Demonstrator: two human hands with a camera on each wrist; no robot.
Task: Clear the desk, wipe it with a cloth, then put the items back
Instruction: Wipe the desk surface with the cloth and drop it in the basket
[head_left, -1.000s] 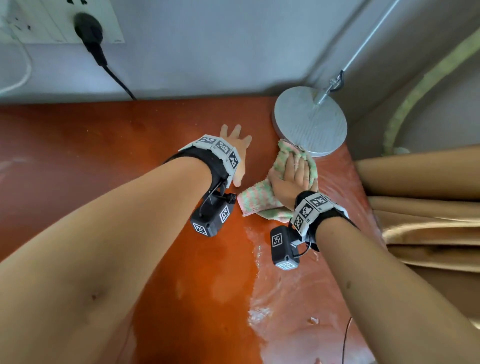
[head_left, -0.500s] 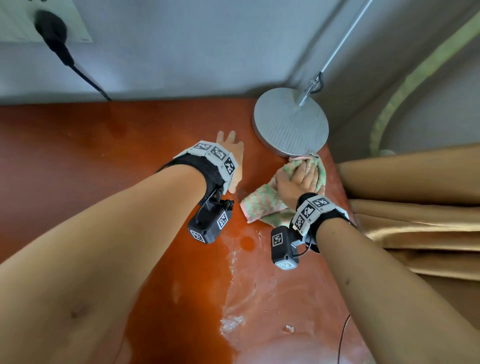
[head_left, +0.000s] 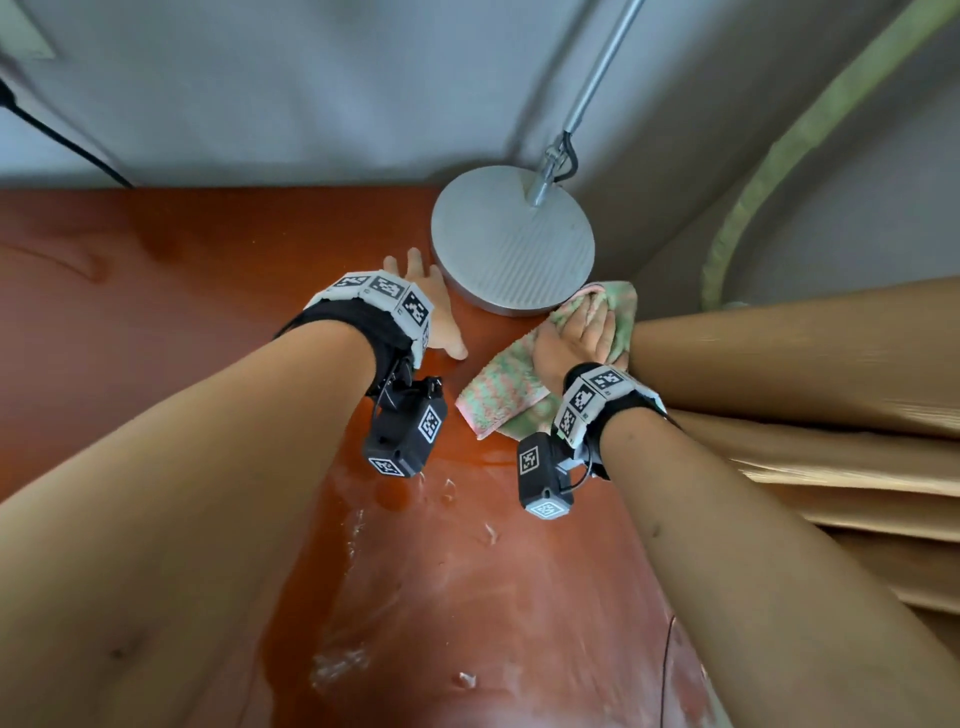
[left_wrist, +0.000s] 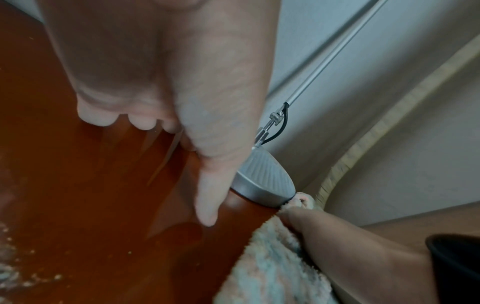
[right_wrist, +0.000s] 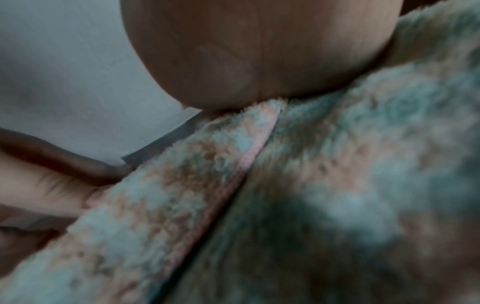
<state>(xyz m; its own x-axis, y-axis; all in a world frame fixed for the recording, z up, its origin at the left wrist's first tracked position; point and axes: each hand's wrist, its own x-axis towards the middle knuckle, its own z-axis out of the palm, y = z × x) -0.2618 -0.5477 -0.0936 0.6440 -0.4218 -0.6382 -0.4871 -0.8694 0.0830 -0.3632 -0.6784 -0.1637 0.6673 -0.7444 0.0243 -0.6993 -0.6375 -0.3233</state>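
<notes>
A fluffy pink-and-green cloth (head_left: 498, 384) (left_wrist: 272, 267) (right_wrist: 337, 185) lies bunched on the orange-brown desk (head_left: 182, 312) at its far right corner. My right hand (head_left: 582, 327) (left_wrist: 337, 236) grips it with bent fingers and presses it down against the front right rim of a round silver lamp base (head_left: 511, 239) (left_wrist: 262, 174). My left hand (head_left: 431, 306) (left_wrist: 182, 102) rests flat on the desk with straight fingers, just left of the lamp base, holding nothing.
The lamp's metal pole (head_left: 597, 78) rises against the grey wall. Tan curtain folds (head_left: 805, 389) hang right beside the desk's right edge. White wet streaks (head_left: 467, 597) cover the near desk. A black cable (head_left: 52, 135) runs down the wall at far left.
My right hand slid the cloth rightward along the front of the lamp base to the desk's right edge. The left hand stayed flat on the desk beside the lamp base.
</notes>
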